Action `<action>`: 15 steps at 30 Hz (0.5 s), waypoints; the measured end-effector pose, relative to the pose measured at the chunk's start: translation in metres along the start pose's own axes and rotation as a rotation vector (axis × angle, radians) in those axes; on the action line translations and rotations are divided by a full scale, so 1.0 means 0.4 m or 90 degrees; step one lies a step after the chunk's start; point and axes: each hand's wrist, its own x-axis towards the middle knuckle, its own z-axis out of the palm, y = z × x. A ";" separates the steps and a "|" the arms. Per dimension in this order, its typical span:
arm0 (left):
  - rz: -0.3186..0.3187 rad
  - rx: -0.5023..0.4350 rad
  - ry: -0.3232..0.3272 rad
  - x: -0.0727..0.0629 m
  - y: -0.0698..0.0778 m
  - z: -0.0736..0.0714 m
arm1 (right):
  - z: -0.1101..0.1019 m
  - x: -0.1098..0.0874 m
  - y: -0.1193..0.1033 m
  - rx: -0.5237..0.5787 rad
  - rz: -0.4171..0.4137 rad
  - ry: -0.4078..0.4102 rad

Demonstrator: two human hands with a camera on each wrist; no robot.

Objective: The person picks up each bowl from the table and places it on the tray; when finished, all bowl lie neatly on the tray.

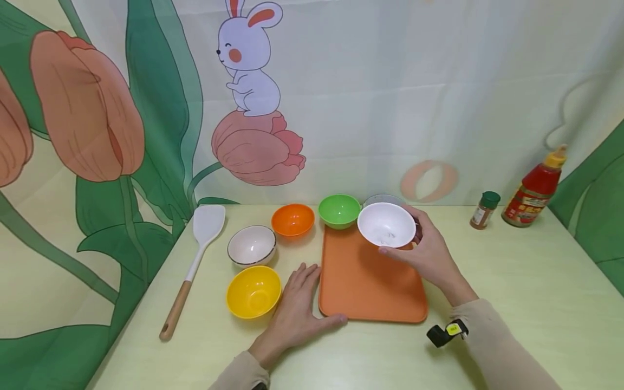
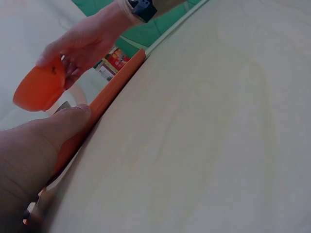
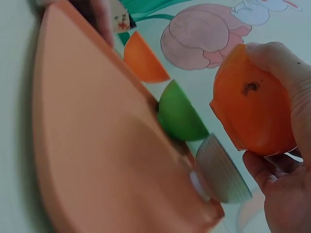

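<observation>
My right hand (image 1: 434, 254) grips a bowl (image 1: 387, 225) by its right side, above the far right part of an orange tray (image 1: 372, 287). White inside and orange outside, the bowl has a dark mark on its base in the right wrist view. My left hand (image 1: 298, 314) rests at the tray's near left corner, fingers extended along its left edge and thumb at the front edge. A green bowl (image 1: 339, 211) sits at the tray's far left corner. Behind the held bowl, a clear ribbed bowl (image 3: 221, 170) is partly hidden in the head view.
Left of the tray stand an orange bowl (image 1: 293, 221), a cream bowl (image 1: 252, 246) and a yellow bowl (image 1: 254, 292) beside the left hand. A white spatula (image 1: 209, 222) with a wooden handle lies farther left. A spice jar (image 1: 485, 210) and red sauce bottle (image 1: 533, 189) stand at back right.
</observation>
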 end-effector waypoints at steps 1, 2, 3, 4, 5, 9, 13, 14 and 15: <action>0.000 0.000 -0.001 0.000 -0.001 0.000 | -0.004 -0.004 0.005 -0.002 0.003 -0.003; -0.001 -0.001 -0.001 0.000 -0.001 0.000 | -0.008 -0.007 0.009 0.000 0.005 -0.006; -0.002 -0.001 -0.003 0.000 -0.001 0.000 | -0.011 -0.011 0.014 0.001 0.006 -0.009; -0.002 -0.001 -0.003 0.000 -0.002 0.000 | -0.014 -0.015 0.019 0.000 0.009 -0.011; -0.002 -0.001 -0.004 0.000 -0.002 0.000 | -0.017 -0.019 0.024 -0.002 0.011 -0.014; 0.000 -0.002 -0.003 -0.001 -0.001 -0.001 | -0.025 -0.030 0.044 -0.005 0.017 -0.023; 0.003 -0.001 0.000 0.000 0.000 -0.001 | -0.028 -0.037 0.059 -0.008 0.023 -0.031; 0.002 -0.001 0.000 0.000 0.001 -0.001 | -0.029 -0.038 0.062 -0.012 0.026 -0.033; 0.001 -0.001 0.000 0.000 0.002 -0.001 | -0.029 -0.039 0.065 -0.018 0.030 -0.035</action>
